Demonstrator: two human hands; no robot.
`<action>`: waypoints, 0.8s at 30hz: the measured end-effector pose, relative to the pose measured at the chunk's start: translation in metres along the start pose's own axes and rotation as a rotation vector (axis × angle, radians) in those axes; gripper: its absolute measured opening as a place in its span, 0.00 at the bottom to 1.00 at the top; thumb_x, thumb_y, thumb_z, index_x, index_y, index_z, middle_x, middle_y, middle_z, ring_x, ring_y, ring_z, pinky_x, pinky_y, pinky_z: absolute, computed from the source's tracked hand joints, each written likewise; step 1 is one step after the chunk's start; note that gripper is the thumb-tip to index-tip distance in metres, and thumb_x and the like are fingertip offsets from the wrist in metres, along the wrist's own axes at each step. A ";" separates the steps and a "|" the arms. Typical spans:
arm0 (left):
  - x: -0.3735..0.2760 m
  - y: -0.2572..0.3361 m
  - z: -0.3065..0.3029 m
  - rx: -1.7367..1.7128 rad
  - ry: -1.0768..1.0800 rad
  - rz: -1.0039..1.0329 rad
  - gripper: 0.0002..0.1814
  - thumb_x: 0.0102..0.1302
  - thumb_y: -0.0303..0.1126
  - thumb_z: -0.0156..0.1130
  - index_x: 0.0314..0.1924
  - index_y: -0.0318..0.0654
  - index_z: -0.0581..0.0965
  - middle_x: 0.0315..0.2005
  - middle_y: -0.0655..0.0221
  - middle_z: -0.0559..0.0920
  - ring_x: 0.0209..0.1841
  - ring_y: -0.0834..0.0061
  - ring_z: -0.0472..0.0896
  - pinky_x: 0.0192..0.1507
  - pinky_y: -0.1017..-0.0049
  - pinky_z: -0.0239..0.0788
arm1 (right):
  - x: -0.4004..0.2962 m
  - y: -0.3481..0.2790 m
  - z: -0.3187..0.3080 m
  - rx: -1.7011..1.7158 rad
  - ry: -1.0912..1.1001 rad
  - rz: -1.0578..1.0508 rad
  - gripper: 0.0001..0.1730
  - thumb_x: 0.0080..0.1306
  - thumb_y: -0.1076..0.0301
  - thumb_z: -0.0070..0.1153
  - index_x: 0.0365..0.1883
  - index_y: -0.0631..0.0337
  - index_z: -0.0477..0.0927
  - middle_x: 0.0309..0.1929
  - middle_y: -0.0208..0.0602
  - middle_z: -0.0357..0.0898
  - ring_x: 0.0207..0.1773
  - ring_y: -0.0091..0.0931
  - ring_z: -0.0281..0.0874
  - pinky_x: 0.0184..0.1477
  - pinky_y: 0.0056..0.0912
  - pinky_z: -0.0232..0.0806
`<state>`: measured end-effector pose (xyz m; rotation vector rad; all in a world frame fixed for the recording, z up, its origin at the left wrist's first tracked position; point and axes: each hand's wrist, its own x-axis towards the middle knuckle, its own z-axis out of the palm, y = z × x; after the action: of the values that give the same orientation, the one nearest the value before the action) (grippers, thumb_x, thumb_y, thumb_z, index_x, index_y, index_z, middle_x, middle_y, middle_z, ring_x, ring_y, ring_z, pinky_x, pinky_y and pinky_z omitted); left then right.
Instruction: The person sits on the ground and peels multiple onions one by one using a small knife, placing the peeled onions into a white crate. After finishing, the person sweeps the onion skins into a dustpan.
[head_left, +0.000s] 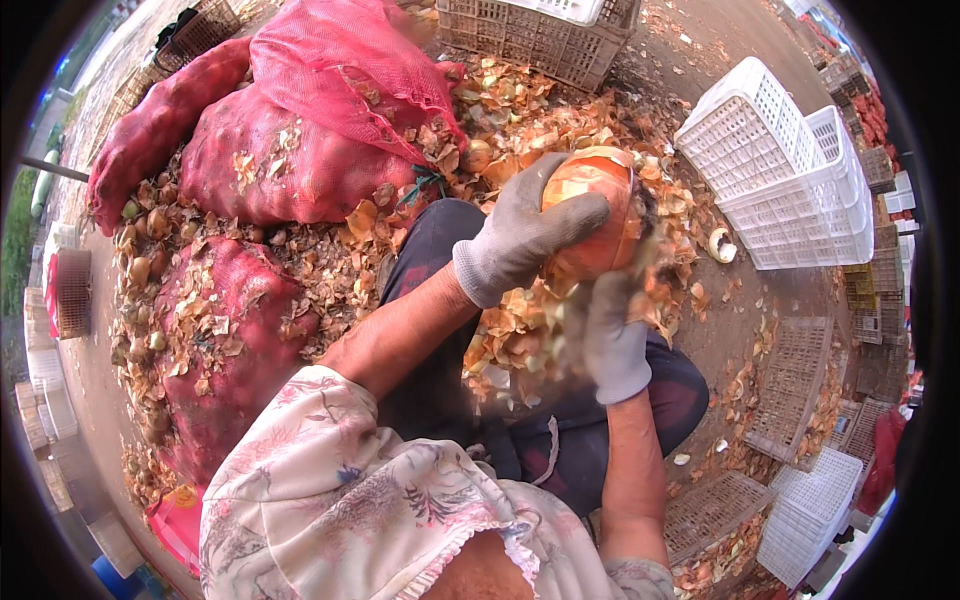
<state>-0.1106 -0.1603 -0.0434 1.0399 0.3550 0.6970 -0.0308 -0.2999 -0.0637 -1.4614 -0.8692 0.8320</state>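
Note:
My left hand (525, 232), in a grey-and-white work glove, grips a large onion (600, 217) with orange-brown papery skin, its thumb laid across the front. At the onion's right end is a dark, ragged patch that looks like the root. My right hand (615, 337), gloved alike, is just below the onion with its thumb pointing up towards it. Motion blur hides its fingers, so whether it holds anything is unclear. Loose onion skins (525, 330) cover the ground beneath both hands, between my knees.
Full red mesh sacks (262, 165) lie at the left, with small onions (139, 270) scattered beside them. A dirty plastic crate (525, 37) stands ahead. White crates (795, 187) are at the right; brown crates (791, 382) lie further back. A curled onion peel (721, 246) rests near the white crates.

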 end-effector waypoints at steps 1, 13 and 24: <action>0.003 -0.002 0.000 -0.080 -0.004 -0.030 0.30 0.52 0.39 0.64 0.51 0.29 0.67 0.40 0.68 0.76 0.40 0.84 0.73 0.43 0.81 0.67 | 0.001 0.003 -0.002 -0.071 0.003 -0.034 0.19 0.69 0.51 0.37 0.32 0.59 0.66 0.17 0.26 0.66 0.17 0.16 0.64 0.17 0.20 0.57; 0.001 0.003 0.006 0.410 0.063 0.303 0.40 0.42 0.44 0.71 0.51 0.31 0.64 0.42 0.64 0.74 0.44 0.78 0.72 0.46 0.76 0.66 | 0.002 0.017 -0.014 0.915 -0.315 0.201 0.22 0.62 0.61 0.44 0.54 0.54 0.61 0.46 0.40 0.61 0.19 0.19 0.60 0.16 0.21 0.59; 0.019 -0.007 -0.002 0.188 -0.098 0.127 0.40 0.47 0.38 0.69 0.56 0.29 0.60 0.44 0.64 0.73 0.46 0.78 0.72 0.49 0.76 0.65 | 0.005 0.011 -0.020 1.246 -0.378 0.289 0.20 0.62 0.46 0.35 0.38 0.54 0.63 0.28 0.30 0.56 0.12 0.15 0.48 0.10 0.19 0.47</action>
<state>-0.0951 -0.1489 -0.0498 1.2788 0.2745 0.7337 -0.0100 -0.3053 -0.0732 -0.3153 -0.2337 1.5183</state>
